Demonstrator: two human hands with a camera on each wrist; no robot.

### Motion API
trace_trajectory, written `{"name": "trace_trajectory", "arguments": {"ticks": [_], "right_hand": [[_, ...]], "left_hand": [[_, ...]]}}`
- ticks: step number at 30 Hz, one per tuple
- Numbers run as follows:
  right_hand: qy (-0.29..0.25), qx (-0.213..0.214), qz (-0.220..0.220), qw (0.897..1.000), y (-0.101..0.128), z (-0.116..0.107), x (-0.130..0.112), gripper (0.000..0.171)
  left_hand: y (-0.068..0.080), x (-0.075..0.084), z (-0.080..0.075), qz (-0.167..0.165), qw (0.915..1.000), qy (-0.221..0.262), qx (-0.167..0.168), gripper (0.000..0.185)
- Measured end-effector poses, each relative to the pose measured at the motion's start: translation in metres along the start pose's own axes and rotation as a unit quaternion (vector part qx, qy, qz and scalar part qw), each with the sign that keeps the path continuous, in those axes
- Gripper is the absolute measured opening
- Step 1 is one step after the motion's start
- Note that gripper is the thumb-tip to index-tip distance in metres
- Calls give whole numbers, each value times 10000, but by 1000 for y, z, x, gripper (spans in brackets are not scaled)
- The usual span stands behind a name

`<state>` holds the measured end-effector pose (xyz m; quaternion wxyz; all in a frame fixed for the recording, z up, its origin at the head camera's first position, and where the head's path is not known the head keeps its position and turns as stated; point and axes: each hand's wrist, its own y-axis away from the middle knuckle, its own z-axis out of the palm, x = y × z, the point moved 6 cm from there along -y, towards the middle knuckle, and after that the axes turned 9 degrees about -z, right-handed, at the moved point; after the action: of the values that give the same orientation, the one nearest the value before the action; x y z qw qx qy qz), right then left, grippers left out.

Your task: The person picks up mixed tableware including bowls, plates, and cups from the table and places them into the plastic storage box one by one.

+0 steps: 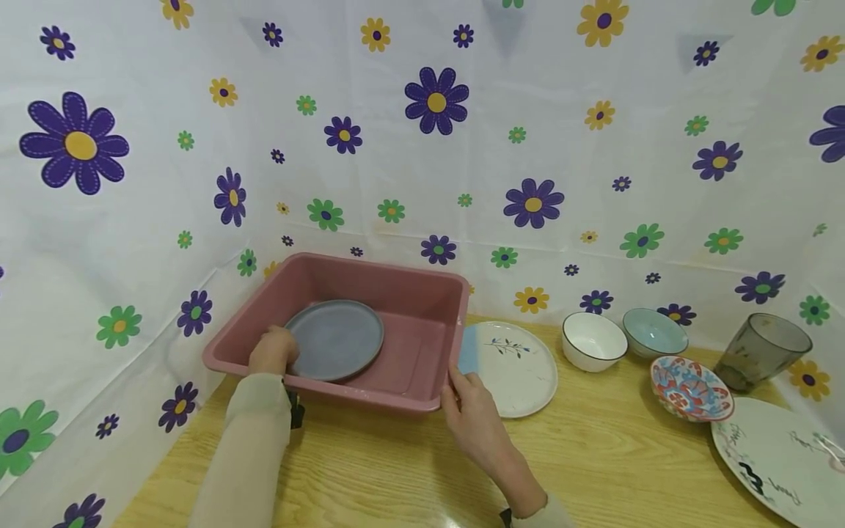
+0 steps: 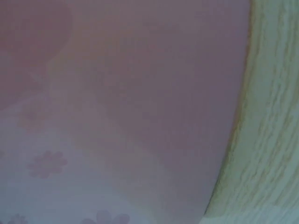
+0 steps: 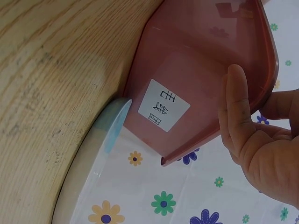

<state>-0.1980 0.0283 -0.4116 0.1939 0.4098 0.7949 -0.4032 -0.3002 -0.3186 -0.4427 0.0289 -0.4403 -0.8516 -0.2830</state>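
I am looking down at a wooden desk (image 1: 594, 455) walled by a flowered cloth (image 1: 422, 147); a pink tub (image 1: 422, 308) sits toward the back left corner; inside it a grey plate (image 1: 339, 339) leans from the tub floor up toward the near wall. My left hand (image 1: 272, 350) reaches over the near rim, fingers curled at the plate's left edge, seemingly gripping it; the left wrist view shows only blurred pink. My right hand (image 1: 472, 414) clasps the tub's near right corner, thumb flat against the outer wall, fingers hooked behind the rim; a white label (image 3: 163, 105) sits on that wall.

A white plate with a blue edge (image 1: 515, 363) lies just beside the tub's right wall, apparently touching it; I judge that any sideways shove of the tub would knock it toward the white bowl (image 1: 594, 341). The grey plate, tilted, could slip and clatter if my left grip loosens; the tub may also tip if pulled by one corner.
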Motion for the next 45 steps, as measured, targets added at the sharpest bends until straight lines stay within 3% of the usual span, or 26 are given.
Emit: {"name": "trace_trajectory", "arguments": {"ticks": [7,10,13,17,23,35,45], "right_hand": [[20,9,26,10000,-2,-1,2,44],[15,-10,46,10000,-2,-1,3,44],[-10,-49,99,9999,-1,0,4,45],[-104,-121,157,9997,-1,1,5,45],[-217,-184,228,9993,0,2,5,45],[-205,-155,196,9995,0,-1,5,45],[-305,-234,126,9992,0,-4,6,45]], "left_hand": [[2,8,-16,328,9943,399,935,67],[1,10,-22,301,9899,518,1283,69],[7,12,-28,321,9846,720,1563,59],[19,14,-34,541,9695,1119,2113,44],[46,23,-36,1204,9386,1574,2823,44],[111,51,-24,2248,8886,1977,3474,38],[121,58,-4,2917,8710,1877,3479,36]]}}
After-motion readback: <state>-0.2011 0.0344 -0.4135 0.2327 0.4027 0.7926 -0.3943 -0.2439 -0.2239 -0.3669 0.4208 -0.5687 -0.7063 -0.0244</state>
